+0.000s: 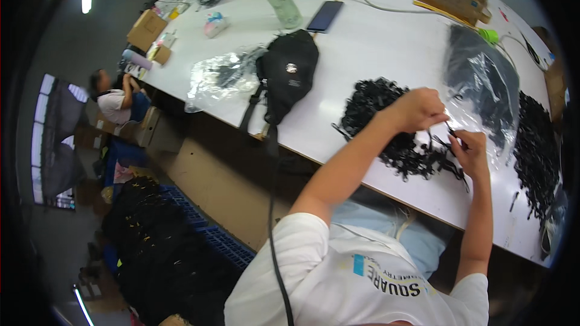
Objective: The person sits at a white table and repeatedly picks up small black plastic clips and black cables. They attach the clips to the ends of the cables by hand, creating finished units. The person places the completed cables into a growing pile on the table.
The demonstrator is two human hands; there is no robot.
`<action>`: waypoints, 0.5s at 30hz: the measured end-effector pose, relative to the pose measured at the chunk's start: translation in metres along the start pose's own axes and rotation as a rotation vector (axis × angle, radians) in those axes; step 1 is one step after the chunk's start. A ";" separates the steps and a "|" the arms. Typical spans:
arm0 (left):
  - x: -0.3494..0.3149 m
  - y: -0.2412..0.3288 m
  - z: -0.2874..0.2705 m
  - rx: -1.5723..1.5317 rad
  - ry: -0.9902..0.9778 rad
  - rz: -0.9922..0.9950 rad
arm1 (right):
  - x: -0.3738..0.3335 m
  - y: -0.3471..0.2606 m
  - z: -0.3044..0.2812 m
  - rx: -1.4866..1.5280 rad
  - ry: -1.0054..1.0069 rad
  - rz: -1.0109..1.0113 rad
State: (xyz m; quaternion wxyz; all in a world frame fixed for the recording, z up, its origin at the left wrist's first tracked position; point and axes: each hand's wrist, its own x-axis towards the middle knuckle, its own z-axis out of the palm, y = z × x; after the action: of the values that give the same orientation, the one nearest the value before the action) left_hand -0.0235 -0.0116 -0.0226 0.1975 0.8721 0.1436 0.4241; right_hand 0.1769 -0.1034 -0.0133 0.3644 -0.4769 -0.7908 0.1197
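Over the white table, my left hand (420, 109) is closed in a pinch on one end of a thin black strap piece (449, 128). My right hand (471, 150) sits just below and to the right, its fingers pinched on the same small piece. Its exact kind is too small to make out. Under and beside my left forearm lies a heap of short black strap pieces (370, 101), some looped or curled. Part of the heap is hidden by that forearm, and loose ends reach toward my right hand.
Behind my hands lies a clear plastic bag (480, 87) with dark contents. Another black heap (534, 151) is at the table's right edge. A black sling bag (293, 72), phone (325, 16) and green bottle (281, 1) lie farther left. A person (121, 99) sits beyond the table's left end.
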 end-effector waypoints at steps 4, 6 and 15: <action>0.001 0.001 0.008 0.096 -0.019 0.048 | -0.002 0.016 -0.004 0.169 -0.083 0.292; 0.000 0.002 0.009 0.097 -0.032 0.023 | -0.003 0.022 -0.002 0.286 -0.092 0.347; 0.006 0.000 0.008 0.100 0.001 -0.057 | -0.007 0.045 -0.037 0.190 -0.157 0.273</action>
State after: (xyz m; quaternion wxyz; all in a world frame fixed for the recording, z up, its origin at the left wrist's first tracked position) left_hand -0.0132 -0.0109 -0.0228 0.1656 0.8763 0.1893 0.4109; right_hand 0.2346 -0.0920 -0.0147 0.3256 -0.5325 -0.7297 0.2792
